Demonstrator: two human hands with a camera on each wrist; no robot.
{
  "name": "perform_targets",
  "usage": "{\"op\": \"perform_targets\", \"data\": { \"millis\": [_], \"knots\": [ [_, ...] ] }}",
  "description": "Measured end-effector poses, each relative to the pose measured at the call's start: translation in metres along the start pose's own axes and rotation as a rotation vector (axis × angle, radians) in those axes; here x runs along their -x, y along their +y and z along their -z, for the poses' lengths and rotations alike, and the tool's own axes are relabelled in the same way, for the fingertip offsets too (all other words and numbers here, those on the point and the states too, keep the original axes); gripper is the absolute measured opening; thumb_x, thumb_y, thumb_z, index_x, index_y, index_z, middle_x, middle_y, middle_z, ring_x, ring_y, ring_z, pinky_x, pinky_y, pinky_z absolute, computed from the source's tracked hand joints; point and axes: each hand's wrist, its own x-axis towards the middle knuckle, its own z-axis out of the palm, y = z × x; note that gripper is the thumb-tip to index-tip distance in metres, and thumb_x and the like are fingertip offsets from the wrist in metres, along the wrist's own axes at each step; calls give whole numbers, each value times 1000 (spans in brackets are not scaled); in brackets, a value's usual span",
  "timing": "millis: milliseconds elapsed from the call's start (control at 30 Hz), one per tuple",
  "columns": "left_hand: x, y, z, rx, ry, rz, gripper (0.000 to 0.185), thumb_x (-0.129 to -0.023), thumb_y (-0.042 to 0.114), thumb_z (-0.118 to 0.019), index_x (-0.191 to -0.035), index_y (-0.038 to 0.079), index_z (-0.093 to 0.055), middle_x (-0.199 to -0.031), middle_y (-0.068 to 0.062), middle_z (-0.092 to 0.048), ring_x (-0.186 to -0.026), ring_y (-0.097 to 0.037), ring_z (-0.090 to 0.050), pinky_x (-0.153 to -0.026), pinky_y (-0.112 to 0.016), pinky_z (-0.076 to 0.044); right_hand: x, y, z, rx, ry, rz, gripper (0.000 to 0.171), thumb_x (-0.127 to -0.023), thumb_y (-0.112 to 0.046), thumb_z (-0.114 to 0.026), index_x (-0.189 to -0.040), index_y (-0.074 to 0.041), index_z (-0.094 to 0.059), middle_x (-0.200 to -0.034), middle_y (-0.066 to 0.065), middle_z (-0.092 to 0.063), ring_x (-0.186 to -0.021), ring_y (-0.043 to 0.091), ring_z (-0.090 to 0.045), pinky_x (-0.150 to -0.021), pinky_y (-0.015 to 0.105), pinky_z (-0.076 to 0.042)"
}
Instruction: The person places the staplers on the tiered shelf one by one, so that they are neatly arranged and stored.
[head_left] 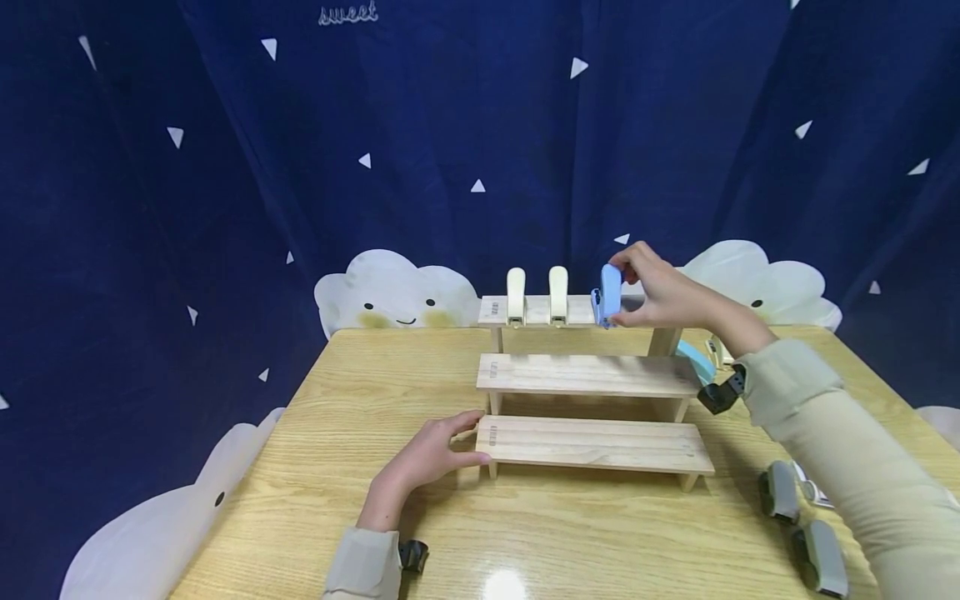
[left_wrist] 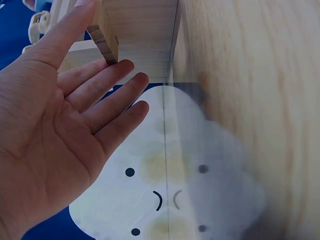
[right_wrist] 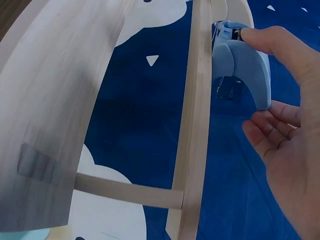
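My right hand (head_left: 662, 290) pinches a blue stapler (head_left: 611, 292) at the right part of the top step (head_left: 537, 310) of a three-step wooden rack. In the right wrist view, the thumb is at one end of the stapler and the fingertips (right_wrist: 260, 125) are at the other. Two cream staplers, a left one (head_left: 516, 293) and a right one (head_left: 558, 293), stand upright on that same step. My left hand (head_left: 423, 454) is at the left end of the bottom step (head_left: 592, 442), its fingers extended and thumb against the wood.
The middle step (head_left: 585, 374) carries nothing. To the rack's right, a light-blue stapler (head_left: 697, 362) and a cream one (head_left: 718, 352) lie partly hidden by my arm. Two grey staplers, one farther (head_left: 782, 492) and one nearer (head_left: 823, 558), lie near the right sleeve. A dark blue curtain (head_left: 450, 125) hangs behind.
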Motion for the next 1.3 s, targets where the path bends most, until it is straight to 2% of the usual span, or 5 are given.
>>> {"op": "perform_targets", "data": {
  "millis": [300,533,867,1067,1300],
  "knots": [
    [0,0,-1,-2,-2,-8,79,-85,44,-73,-149,9,-42,-146,-15,-51,-136,-33,-50,-114,-51,-40,-2,-1,-1,-17,-24,-14,67,-70,-14,-84,-122,7,-48,-109,17,-48,-95,24,-50,-81,29,-43],
    [-1,2,-1,-5,3,-5,79,-84,43,-74,-149,10,-41,-147,-14,-51,-136,-32,-50,-114,-50,-40,-1,3,-1,-21,-24,12,67,-72,-16,-83,-123,8,-47,-111,19,-48,-95,26,-52,-82,26,-43],
    [-1,1,-2,-7,-3,-4,80,-85,44,-73,-149,11,-41,-147,-14,-51,-136,-32,-49,-115,-50,-40,23,17,14,-99,17,-110,65,-77,-15,-81,-130,3,-47,-120,18,-49,-101,22,-51,-86,17,-41],
    [-2,-2,-1,-5,-7,2,81,-84,46,-72,-150,12,-40,-148,-14,-50,-137,-32,-49,-114,-50,-40,43,29,25,-115,51,-187,61,-82,-17,-78,-133,-1,-48,-122,15,-49,-102,10,-47,-85,5,-34],
    [-2,-3,-1,-2,-6,-5,80,-85,45,-73,-150,11,-41,-148,-13,-50,-137,-31,-49,-114,-50,-40,70,51,28,-161,133,-201,58,-85,-9,-74,-133,3,-46,-122,14,-47,-100,-8,-43,-88,-5,-31]
  ]
}}
